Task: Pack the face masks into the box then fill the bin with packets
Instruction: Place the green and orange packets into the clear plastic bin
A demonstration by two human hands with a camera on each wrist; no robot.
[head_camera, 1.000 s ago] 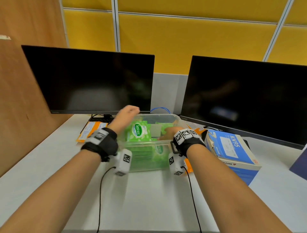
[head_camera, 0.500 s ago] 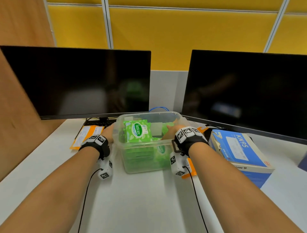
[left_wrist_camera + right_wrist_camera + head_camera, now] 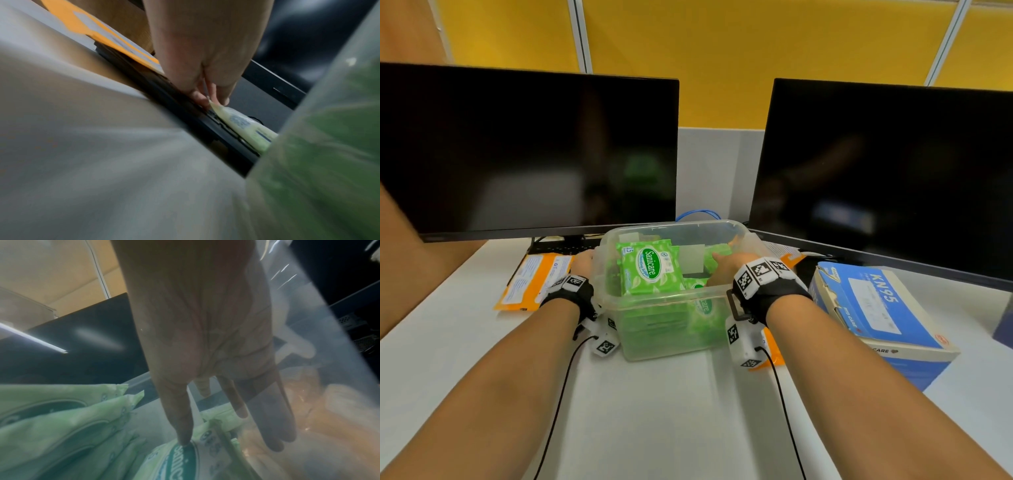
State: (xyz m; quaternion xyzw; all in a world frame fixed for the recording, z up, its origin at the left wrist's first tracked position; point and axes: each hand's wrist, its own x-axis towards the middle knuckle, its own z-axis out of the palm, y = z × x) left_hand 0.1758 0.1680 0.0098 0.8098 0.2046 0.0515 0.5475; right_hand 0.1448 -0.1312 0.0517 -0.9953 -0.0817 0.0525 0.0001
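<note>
The left hand (image 3: 202, 53) pinches the near corner of a pale green packet (image 3: 244, 125) lying outside the bin (image 3: 664, 301), behind its left wall on the dark monitor base. The right hand (image 3: 726, 265), fingers straight and loosely spread, reaches inside the bin, its thumb tip touching a packet there.

To do this step well, I judge the left hand should firm up that corner hold or slide fingers under the pack before lifting, since a corner pinch may let it swing or slip. Then carry it over the rim and lay it flat in the open space at the right, which the right hand seems to be keeping clear.

Left forearm lies low along the desk (image 3: 654, 411), wrist beside the bin; right wrist arches over the near rim, palm down. The mask box (image 3: 876, 308) sits to the right.
</note>
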